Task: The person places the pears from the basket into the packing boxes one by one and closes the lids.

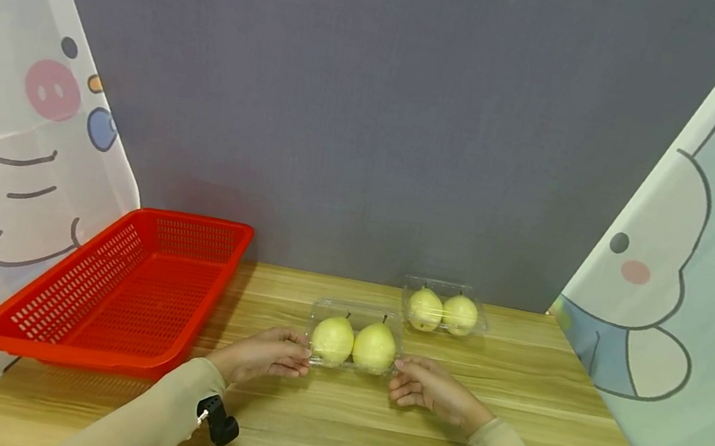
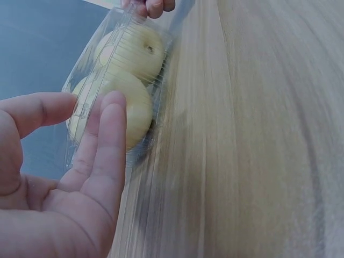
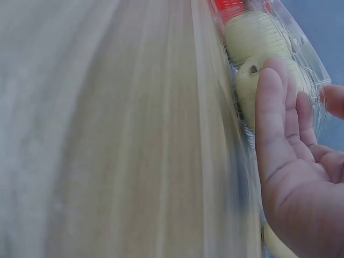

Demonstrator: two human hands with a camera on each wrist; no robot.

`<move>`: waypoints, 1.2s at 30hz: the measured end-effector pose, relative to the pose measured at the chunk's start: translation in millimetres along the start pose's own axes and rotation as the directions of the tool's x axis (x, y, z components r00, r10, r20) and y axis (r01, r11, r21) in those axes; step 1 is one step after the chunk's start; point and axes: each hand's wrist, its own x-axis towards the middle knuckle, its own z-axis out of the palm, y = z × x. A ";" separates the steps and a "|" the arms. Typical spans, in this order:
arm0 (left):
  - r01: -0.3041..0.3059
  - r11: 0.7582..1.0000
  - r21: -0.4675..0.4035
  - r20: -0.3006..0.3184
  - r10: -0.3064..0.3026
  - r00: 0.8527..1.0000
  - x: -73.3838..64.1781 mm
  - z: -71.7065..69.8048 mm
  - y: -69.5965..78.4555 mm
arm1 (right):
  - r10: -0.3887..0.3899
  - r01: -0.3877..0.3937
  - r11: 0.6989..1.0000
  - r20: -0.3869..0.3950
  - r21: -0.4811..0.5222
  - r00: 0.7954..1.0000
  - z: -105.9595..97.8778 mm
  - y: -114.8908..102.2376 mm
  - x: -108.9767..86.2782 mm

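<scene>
A clear plastic clamshell box [image 1: 362,311] with two yellow pears [image 1: 375,347] inside is in the middle of the head view, over the wooden table. My left hand [image 1: 268,356] grips its left end. At the opposite end, my right hand [image 1: 435,393] holds the box by its edge. In the left wrist view, the thumb and fingers of the left hand [image 2: 75,177] pinch the rim beside the pears. The right wrist view has the right hand [image 3: 298,156] with thumb and fingers on either side of the box's rim. Whether the box touches the table is unclear.
A second clear box [image 1: 479,320] with two pears stands behind and to the right, near the grey back panel [image 1: 371,119]. On the left sits a red perforated plastic basket [image 1: 161,295]. Printed cartoon curtains [image 1: 680,296] flank the wooden table [image 1: 329,438].
</scene>
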 end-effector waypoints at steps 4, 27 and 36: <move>0.005 1.000 -0.008 -0.003 -0.005 1.000 -0.1 0.6 0.3 | -0.005 0.005 1.000 0.028 0.004 1.000 -0.2 -0.1 1.5; 0.005 1.000 -0.013 -0.004 -0.005 1.000 -0.5 1.2 0.8 | -0.033 0.034 0.999 0.011 -0.040 0.999 0.8 -1.4 3.2; -0.004 1.000 -0.014 -0.002 0.004 1.000 0.5 0.8 -1.6 | -0.010 0.010 1.000 0.019 -0.029 1.000 0.1 -2.0 3.5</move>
